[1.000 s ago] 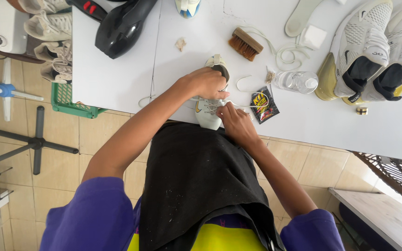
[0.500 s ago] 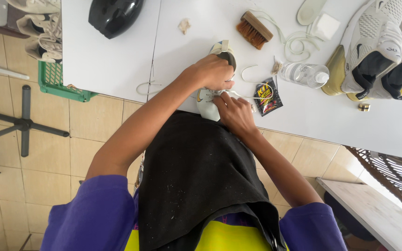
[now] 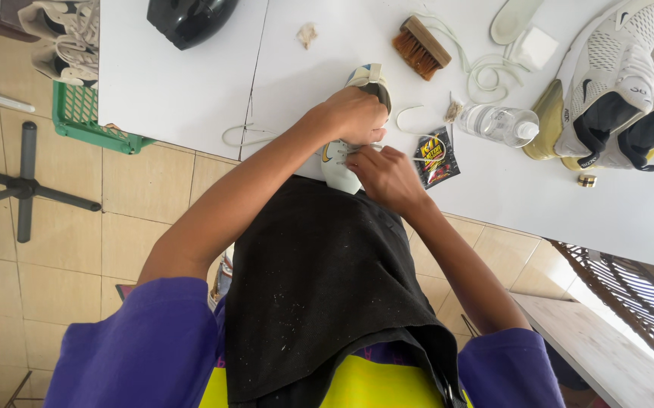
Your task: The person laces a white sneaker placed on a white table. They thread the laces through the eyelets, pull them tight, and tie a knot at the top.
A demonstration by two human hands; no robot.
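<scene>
Shoe: a small pale sneaker [image 3: 340, 168] stood at the near edge of the white table [image 3: 183, 91], its toe jutting just past that edge toward the person's black apron [image 3: 319, 279].
Left hand: the left hand [image 3: 356, 115] lay over the shoe's collar and heel, fingers curled shut around it.
Right hand: the right hand [image 3: 384, 174] sat at the laced front, fingertips pinched on a thin white lace [image 3: 357, 151] — taut across the eyelets.
Open room, left: a wide bare stretch of smooth tabletop lay left of the shoe, broken only by a dark seam line and a loose lace loop [image 3: 242, 136] at the edge.
Open room, right: tighter — a glossy black sachet [image 3: 436, 157] lay just beside the right hand, a clear plastic bottle [image 3: 501, 123] on its side near it.
Far side: a wooden brush with brown bristles [image 3: 420, 47] and coiled pale laces [image 3: 486, 72] lay beyond the shoe.
Right corner: a pair of white mesh sneakers [image 3: 622, 83] with black linings crowded the table there.
Off the table: a green slatted crate [image 3: 85, 121] hung below the left edge over beige floor tiles.
</scene>
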